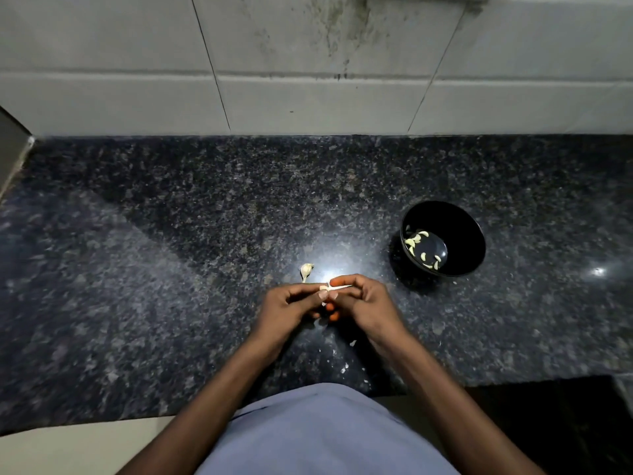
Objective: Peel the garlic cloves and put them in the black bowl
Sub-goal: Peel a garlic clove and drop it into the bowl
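Note:
My left hand (pixel 291 308) and my right hand (pixel 366 305) meet over the dark granite counter (pixel 171 269), both pinching one garlic clove (pixel 324 288). A thin strip of pale skin (pixel 342 286) sticks out to the right from between my right fingers. An unpeeled clove (pixel 306 270) lies on the counter just beyond my left hand. The black bowl (pixel 462 241) stands to the right and a little farther back, with several peeled cloves (pixel 416 240) inside.
Small bits of garlic skin (pixel 345 368) lie on the counter near its front edge, below my hands. A tiled wall (pixel 308 80) rises behind the counter. The counter's front edge runs close to my body.

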